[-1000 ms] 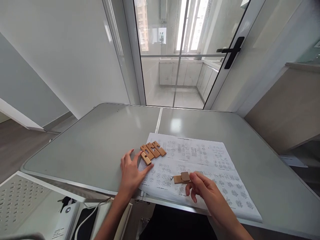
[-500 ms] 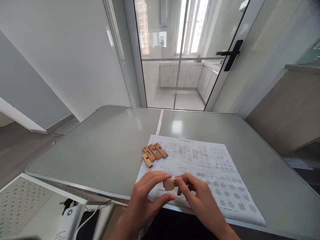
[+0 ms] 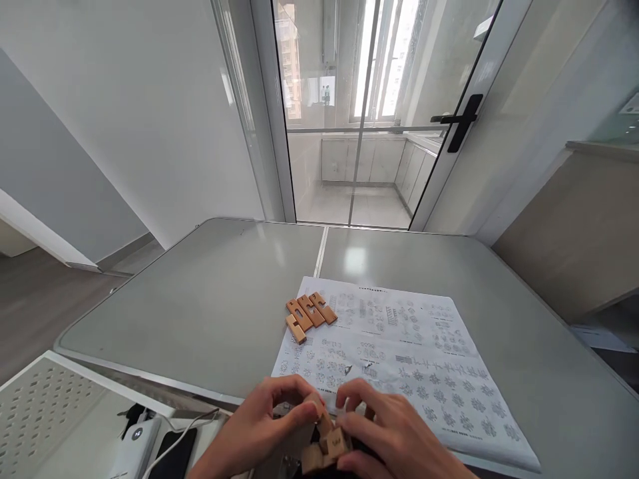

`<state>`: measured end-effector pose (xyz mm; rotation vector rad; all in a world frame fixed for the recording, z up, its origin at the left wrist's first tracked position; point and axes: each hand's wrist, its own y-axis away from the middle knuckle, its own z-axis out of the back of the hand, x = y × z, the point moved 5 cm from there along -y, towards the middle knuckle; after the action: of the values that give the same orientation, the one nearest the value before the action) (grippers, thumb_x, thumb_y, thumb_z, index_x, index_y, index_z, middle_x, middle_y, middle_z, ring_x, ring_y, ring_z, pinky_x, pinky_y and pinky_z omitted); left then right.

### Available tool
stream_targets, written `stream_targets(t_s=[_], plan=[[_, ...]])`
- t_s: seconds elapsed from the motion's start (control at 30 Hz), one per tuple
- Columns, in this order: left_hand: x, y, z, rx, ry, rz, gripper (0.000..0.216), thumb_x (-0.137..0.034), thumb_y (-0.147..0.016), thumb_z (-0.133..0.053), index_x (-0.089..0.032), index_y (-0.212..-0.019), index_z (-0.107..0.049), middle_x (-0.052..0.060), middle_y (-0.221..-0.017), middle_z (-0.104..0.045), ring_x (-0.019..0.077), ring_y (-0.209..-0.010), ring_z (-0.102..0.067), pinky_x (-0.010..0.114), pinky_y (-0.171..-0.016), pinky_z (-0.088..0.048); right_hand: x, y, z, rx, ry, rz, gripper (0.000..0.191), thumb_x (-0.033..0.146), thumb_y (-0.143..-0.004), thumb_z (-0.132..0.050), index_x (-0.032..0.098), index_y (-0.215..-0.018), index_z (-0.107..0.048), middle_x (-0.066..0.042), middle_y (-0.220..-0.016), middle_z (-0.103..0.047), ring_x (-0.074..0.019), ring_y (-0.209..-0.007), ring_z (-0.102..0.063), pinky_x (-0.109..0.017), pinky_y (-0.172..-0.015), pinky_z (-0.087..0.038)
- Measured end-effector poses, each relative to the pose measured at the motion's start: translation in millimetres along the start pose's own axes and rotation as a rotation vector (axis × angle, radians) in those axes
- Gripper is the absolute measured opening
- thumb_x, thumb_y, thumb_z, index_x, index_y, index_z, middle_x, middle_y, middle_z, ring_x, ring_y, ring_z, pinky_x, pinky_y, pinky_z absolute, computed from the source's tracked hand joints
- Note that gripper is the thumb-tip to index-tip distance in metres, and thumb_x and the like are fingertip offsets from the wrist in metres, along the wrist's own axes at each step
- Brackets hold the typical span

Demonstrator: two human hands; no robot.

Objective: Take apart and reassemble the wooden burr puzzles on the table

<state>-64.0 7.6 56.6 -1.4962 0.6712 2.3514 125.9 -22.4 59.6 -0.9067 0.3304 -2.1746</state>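
Observation:
Both hands meet at the table's near edge around a small cluster of wooden puzzle pieces (image 3: 327,447). My left hand (image 3: 259,429) pinches the cluster from the left with thumb and curled fingers. My right hand (image 3: 389,432) grips it from the right, fingers bent over the top. Several more notched wooden pieces (image 3: 308,313) lie side by side on the upper left corner of a printed instruction sheet (image 3: 414,359), well beyond both hands.
The grey folding table (image 3: 200,299) has a seam down its middle. A white perforated shelf (image 3: 44,406), a power bank (image 3: 130,449) and a cable sit at lower left. A glass door with a black handle (image 3: 462,120) stands behind the table.
Both hands have drawn back toward me with the wooden pieces, from over the sheet to the table's near edge. One second ago my left hand lay by the loose pieces; now it holds the cluster.

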Motion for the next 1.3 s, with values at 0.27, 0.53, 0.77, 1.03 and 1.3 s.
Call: stream_targets(t_s=[0.27, 0.53, 0.77, 1.03, 1.3], plan=[[-2.6, 7.3, 5.1, 0.059, -0.065, 0.062, 0.041, -0.057, -0.097, -0.058, -0.021, -0.089, -0.076, 0.003, -0.093, -0.077, 0.0212, -0.090, -0.067, 0.026, -0.080, -0.051, 22.0, -3.1, -7.3, 0.046, 0.030, 0.146, 0.045, 0.046, -0.113, -0.036, 0.022, -0.093, -0.068, -0.003, -0.085, -0.075, -0.0132, -0.058, -0.067, -0.025, -0.050, -0.048], [17.0, -4.3, 31.4, -0.273, -0.184, 0.116, 0.045, -0.060, -0.096, -0.056, -0.022, -0.087, -0.077, 0.002, -0.085, -0.080, 0.0227, -0.083, -0.072, 0.026, -0.070, -0.050, 18.6, -11.6, 1.2, 0.026, -0.046, 0.024, 0.023, 0.039, -0.106, -0.054, 0.022, -0.102, -0.069, -0.004, -0.086, -0.075, -0.0163, -0.063, -0.068, -0.027, -0.057, -0.049], [49.1, -23.6, 57.1, -0.484, -0.285, 0.214, 0.050, -0.064, -0.095, -0.051, -0.022, -0.097, -0.077, 0.002, -0.072, -0.078, 0.0239, -0.069, -0.071, 0.029, -0.065, -0.049, -27.5, -14.6, -18.5, -0.004, -0.252, -0.417, 0.022, 0.039, -0.108, -0.050, 0.023, -0.112, -0.066, -0.004, -0.094, -0.073, -0.0170, -0.072, -0.068, -0.028, -0.062, -0.052], [59.9, -54.9, 71.1, -0.494, -0.392, 0.219, 0.047, -0.058, -0.099, -0.044, -0.023, -0.095, -0.076, 0.007, -0.094, -0.083, 0.0260, -0.084, -0.075, 0.031, -0.073, -0.051, -45.7, -25.8, -32.5, -0.097, -0.337, -0.578, 0.031, 0.048, -0.103, -0.058, 0.021, -0.114, -0.069, -0.005, -0.087, -0.075, -0.0185, -0.069, -0.068, -0.030, -0.063, -0.056], [59.8, -66.4, 72.4, -0.528, -0.518, 0.286, 0.032, -0.045, -0.100, -0.050, -0.023, -0.102, -0.074, 0.008, -0.092, -0.081, 0.0281, -0.084, -0.075, 0.031, -0.066, -0.043, -40.9, -27.0, -58.6, -0.011, -0.328, -0.520, 0.019, 0.035, -0.101, -0.061, 0.022, -0.113, -0.068, -0.003, -0.092, -0.075, -0.0173, -0.070, -0.070, -0.031, -0.067, -0.057]])
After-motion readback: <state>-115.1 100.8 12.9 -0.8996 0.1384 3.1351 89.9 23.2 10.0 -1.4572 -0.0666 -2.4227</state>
